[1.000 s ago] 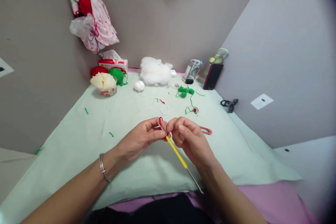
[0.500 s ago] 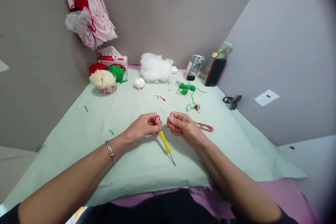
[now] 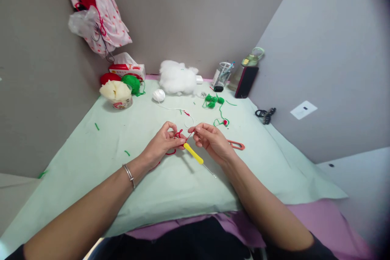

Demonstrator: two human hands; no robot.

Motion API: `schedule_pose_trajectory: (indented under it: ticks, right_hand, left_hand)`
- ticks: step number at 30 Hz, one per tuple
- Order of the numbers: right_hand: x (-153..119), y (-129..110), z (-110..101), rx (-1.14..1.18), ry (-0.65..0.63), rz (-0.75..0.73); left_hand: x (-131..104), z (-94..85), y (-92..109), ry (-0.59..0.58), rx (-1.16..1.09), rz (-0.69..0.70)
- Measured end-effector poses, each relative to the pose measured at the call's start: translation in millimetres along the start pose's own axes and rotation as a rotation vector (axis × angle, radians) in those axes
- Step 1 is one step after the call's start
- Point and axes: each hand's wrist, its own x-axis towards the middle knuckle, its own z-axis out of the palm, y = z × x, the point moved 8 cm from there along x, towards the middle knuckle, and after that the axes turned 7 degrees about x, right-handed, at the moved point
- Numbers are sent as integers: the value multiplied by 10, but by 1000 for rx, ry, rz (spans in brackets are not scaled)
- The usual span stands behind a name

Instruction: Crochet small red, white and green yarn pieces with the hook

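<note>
My left hand (image 3: 166, 141) is closed on the yellow crochet hook (image 3: 193, 154) and some red yarn (image 3: 171, 152). The yellow handle slants down to the right from its fingertips, with the metal end pointing away from that hand. A small red loop stands above the left fingers, and a loose red strand hangs below them. Just to the right, my right hand (image 3: 211, 140) pinches a red strand between thumb and forefinger. That strand runs taut, down and left, to the left fingertips. The other fingers of the right hand are curled.
An orange cutter (image 3: 237, 145) lies right of my right hand. Beyond are a white yarn ball (image 3: 159, 95), white stuffing (image 3: 178, 78), green yarn pieces (image 3: 213, 100), a bowl (image 3: 122, 102), a phone (image 3: 246, 82) and a black hair clip (image 3: 267, 116).
My right hand has opened from a tight curl into a pinch, its strand now raised. The left fingers have loosened around the red loop. The hook has swung to point further right.
</note>
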Motion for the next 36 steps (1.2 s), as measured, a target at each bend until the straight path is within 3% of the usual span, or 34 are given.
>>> schedule_pose_trajectory:
  ticks: [5, 10, 15, 21, 26, 30, 36]
  right_hand:
    - [39, 4, -54, -113, 42, -46]
    - [-3, -50, 1, -360, 30, -190]
    - [-146, -89, 231, -683, -77, -392]
    - [-181, -21, 301, -939, -159, -465]
    - [-112, -72, 160, -1003, -57, -469]
    - [-71, -88, 90, -989, 14, -452]
    - [-69, -64, 148, -950, -2, -447]
  left_hand:
    - [-6, 18, 75, -27, 83, 28]
    - [-9, 38, 74, -20, 179, 25]
    - [-8, 23, 35, -20, 145, 12]
    - [14, -90, 7, 54, 124, -4]
    - [-1, -72, 45, 113, 140, 24]
    - [-4, -27, 63, 92, 165, 49]
    - [-28, 32, 97, 34, 171, 54]
